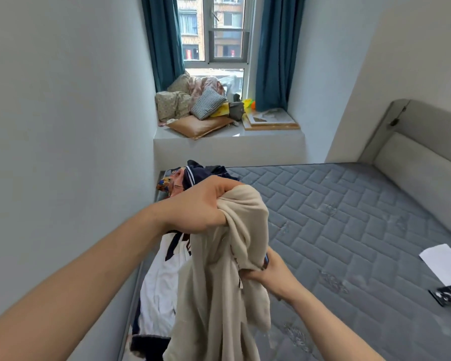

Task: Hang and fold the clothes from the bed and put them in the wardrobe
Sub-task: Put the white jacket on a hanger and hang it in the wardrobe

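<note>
A gray bare bed (349, 217) fills the room. The right hand (271, 276) pinches the cream top (219, 282) low down. Above it, the left hand (195, 207) grips the top's bunched end. Past the fingers lie more clothes (190, 175).

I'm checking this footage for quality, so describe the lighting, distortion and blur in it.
Head view: daylight comes from the window, soft and even, with no hard shadows; the wide-angle lens bends the walls and the grey mattress edges and stretches the left forearm; the left hand and right hand, gripping the beige garment, look sharp, while frame corners are softer.
</note>
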A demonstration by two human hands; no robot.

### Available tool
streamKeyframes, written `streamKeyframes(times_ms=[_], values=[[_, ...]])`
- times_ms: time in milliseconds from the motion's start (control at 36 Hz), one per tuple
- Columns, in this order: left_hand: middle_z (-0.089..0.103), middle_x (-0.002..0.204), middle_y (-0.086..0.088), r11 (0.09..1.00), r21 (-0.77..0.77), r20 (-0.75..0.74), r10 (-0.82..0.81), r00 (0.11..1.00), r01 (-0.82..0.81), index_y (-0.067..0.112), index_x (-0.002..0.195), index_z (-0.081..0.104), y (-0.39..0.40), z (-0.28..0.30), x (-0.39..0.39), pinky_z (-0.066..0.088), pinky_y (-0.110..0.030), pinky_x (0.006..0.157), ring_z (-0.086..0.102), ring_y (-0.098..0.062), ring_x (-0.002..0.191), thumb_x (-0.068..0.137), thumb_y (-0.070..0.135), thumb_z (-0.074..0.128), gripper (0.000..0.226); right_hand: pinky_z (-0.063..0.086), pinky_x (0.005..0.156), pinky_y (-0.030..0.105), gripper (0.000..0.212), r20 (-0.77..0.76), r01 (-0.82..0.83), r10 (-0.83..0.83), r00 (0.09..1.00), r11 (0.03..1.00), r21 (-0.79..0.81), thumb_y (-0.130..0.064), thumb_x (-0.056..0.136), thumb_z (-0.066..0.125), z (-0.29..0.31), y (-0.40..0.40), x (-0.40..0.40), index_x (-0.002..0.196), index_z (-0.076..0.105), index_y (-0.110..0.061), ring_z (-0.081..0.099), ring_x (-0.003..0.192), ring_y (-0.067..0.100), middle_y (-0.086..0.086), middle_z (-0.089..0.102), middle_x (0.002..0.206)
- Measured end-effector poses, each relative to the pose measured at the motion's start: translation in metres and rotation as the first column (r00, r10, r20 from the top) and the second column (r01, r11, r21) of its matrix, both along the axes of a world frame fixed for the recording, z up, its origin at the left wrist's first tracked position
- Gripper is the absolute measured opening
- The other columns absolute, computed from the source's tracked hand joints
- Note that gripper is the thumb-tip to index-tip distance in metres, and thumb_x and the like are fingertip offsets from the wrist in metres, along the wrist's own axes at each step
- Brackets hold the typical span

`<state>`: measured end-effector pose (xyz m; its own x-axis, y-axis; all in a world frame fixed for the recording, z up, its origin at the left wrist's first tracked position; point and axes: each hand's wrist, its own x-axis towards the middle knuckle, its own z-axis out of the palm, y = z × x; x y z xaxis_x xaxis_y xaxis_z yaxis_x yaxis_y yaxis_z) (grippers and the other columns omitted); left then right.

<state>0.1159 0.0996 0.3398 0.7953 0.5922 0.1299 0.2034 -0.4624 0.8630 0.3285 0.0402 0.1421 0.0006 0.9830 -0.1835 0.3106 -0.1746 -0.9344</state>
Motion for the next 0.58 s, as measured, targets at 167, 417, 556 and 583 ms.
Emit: streamKeyframes(times_ms=[167,417,556,583], values=[[0.076,0.093,0.009,0.928,0.279,-0.190,0.305,0.933,-0.246,0.026,0.095,0.074,0.029,0.008,-0.040,0.055,-0.030,0.078,0.069,-0.005,0.088,0.084,-0.007,0.055,0.039,0.038,0.063,0.038,0.040,0.203,-0.030,-0.002,0.979,0.988,0.154,-0.034,0.073,0.076,0.047,0.027,0.044,0.078,0.046,-0.008,0.041,0.065,0.008,-0.002,0.045,0.066],[0.055,0.086,0.011,0.617,0.750,-0.396,0.707,0.586,-0.237,0.040,0.112,0.062,0.057,-0.023,-0.081,0.031,-0.030,0.056,0.049,-0.018,0.077,0.087,0.022,0.063,0.031,0.024,0.046,0.021,0.054,0.095,0.254,-0.344,0.934,0.828,0.499,0.007,0.078,0.073,0.164,0.046,0.092,0.070,0.028,-0.021,0.024,0.053,0.004,-0.004,0.034,0.062],[0.068,0.099,0.006,0.612,0.717,-0.363,0.736,0.571,-0.333,0.034,0.106,0.066,0.066,-0.036,-0.062,0.038,-0.032,0.063,0.063,-0.024,0.093,0.089,0.040,0.067,0.019,0.024,0.056,0.033,0.054,0.197,0.181,-0.355,0.914,0.791,0.585,0.007,0.078,0.068,0.207,0.058,0.092,0.069,0.025,-0.023,0.024,0.060,0.011,0.003,0.033,0.066],[0.068,0.103,0.006,0.631,0.691,-0.390,0.736,0.554,-0.352,0.033,0.106,0.068,0.070,-0.040,-0.060,0.041,-0.032,0.065,0.063,-0.023,0.095,0.090,0.046,0.066,0.021,0.023,0.056,0.033,0.053,0.219,0.169,-0.357,0.908,0.791,0.588,0.007,0.078,0.068,0.209,0.059,0.091,0.069,0.025,-0.023,0.024,0.059,0.010,0.003,0.032,0.066]])
